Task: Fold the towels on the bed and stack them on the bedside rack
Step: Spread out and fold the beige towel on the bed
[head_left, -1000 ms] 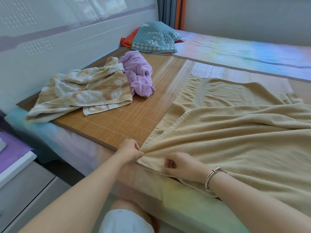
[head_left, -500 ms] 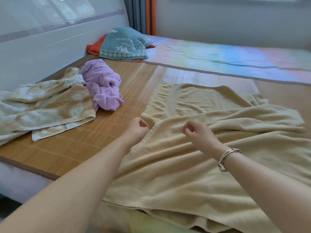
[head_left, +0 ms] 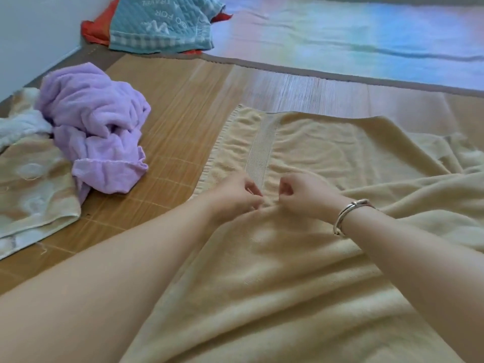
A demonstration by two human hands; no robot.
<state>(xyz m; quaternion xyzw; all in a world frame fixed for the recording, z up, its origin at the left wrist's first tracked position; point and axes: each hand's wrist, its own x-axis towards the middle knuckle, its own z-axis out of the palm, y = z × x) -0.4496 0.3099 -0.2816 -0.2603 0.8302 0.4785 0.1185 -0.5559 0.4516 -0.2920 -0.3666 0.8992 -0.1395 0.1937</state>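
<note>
Surface: bed covered by a woven bamboo mat (head_left: 167, 121), with a pastel sheet (head_left: 340, 35) beyond its far edge; no bedside rack in view.
Towel in hand: large cream-yellow terry towel (head_left: 301, 271), spread across the mat's right half, near edge brought over onto its far banded end.
Left hand (head_left: 237, 196): fingers curled, pinching the doubled towel edge beside the woven band.
Right hand (head_left: 305, 196): fingers curled, pinching the same edge just beside the left; silver bangle (head_left: 349, 216) on the wrist.
Fold status: first fold looks part-made; the right side of the towel lies rumpled and the corners are not squared, so this towel reads as unfinished.
Waiting, 1: crumpled lilac towel (head_left: 97, 132), heaped on the mat, well left of the hands, unfolded.
Waiting, 2: beige-and-white patterned towel (head_left: 34, 189), loose under and beside the lilac one, unfolded.
Other: teal quilted cloth (head_left: 162, 24) over an orange-red cloth (head_left: 93, 32) at the far corner; cannot tell whether they count as towels.
Progress estimate: early. No folded towel visible, none stacked; at least three folds and all transfers remain.
</note>
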